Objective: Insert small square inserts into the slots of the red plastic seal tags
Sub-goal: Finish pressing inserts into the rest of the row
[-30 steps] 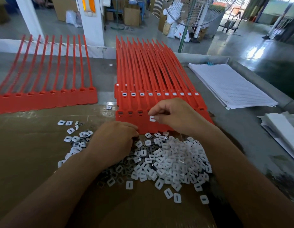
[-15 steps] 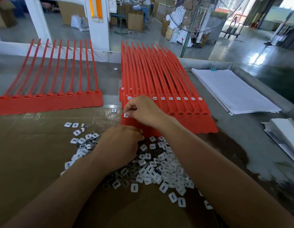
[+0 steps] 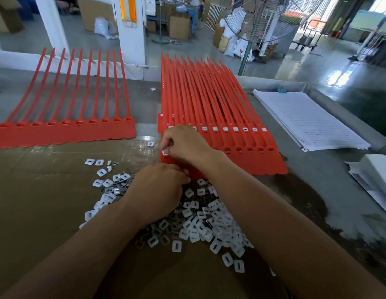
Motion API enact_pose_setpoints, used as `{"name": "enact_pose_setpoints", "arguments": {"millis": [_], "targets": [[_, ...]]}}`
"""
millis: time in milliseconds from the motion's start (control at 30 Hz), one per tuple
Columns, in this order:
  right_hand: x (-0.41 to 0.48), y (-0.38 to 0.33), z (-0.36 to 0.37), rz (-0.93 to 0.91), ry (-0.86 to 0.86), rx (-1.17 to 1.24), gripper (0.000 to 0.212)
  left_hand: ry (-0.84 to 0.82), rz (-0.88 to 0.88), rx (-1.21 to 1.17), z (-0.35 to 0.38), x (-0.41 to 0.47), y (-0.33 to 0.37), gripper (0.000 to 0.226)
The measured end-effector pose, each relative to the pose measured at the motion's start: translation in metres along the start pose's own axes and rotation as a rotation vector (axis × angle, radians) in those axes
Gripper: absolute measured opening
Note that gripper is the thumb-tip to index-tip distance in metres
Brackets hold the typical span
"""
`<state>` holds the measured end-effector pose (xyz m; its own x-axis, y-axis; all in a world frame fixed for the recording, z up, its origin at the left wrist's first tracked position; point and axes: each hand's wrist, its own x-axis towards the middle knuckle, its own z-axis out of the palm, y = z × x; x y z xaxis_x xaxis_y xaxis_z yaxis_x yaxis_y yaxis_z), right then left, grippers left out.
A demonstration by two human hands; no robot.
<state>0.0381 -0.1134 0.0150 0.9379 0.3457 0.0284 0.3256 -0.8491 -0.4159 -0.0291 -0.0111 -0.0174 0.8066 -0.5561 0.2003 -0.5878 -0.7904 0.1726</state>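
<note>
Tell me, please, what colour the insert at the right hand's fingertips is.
White; the insert shows best in the head view.

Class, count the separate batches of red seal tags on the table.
2. One flat row lies at the left; one layered stack lies in the middle, its near edge under the right hand.

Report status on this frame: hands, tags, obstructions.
Right hand pinches white insert at front tag strip, leftmost slot. Left hand on insert pile, fingers curled, grip hidden. Empty slots further right, nothing blocking them.
</note>
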Motion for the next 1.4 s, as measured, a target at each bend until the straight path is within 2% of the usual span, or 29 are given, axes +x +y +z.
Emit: {"name": "enact_pose_setpoints", "arguments": {"millis": [100, 267, 500, 700, 833, 967, 1167, 1400], "targets": [[0.004, 0.001, 0.0, 0.048, 0.021, 0.007, 0.014, 0.0, -0.001, 0.001, 0.0, 0.0, 0.0, 0.04], [0.019, 0.004, 0.002, 0.15, -0.034, -0.02, 0.026, 0.006, -0.01, -0.012, -0.001, 0.0, 0.001, 0.04], [0.028, 0.004, 0.006, 0.184, -0.065, -0.022, 0.031, 0.002, -0.014, -0.014, -0.001, 0.0, 0.001, 0.04], [0.013, 0.007, 0.002, 0.085, -0.004, 0.014, 0.018, 0.001, -0.019, -0.025, -0.003, -0.001, 0.001, 0.039], [-0.014, 0.009, -0.018, 0.026, -0.051, 0.198, 0.014, 0.012, -0.015, -0.032, -0.004, -0.001, 0.002, 0.038], [-0.045, 0.019, -0.033, -0.01, -0.026, 0.189, 0.009, 0.015, -0.008, -0.021, -0.004, 0.0, 0.002, 0.038], [-0.096, 0.025, -0.043, -0.021, -0.296, 0.154, 0.009, 0.005, -0.013, -0.011, -0.005, 0.0, 0.002, 0.038], [-0.115, 0.023, -0.034, -0.034, -0.333, 0.086, 0.013, 0.004, -0.04, -0.01, -0.004, 0.001, 0.003, 0.038]]}}
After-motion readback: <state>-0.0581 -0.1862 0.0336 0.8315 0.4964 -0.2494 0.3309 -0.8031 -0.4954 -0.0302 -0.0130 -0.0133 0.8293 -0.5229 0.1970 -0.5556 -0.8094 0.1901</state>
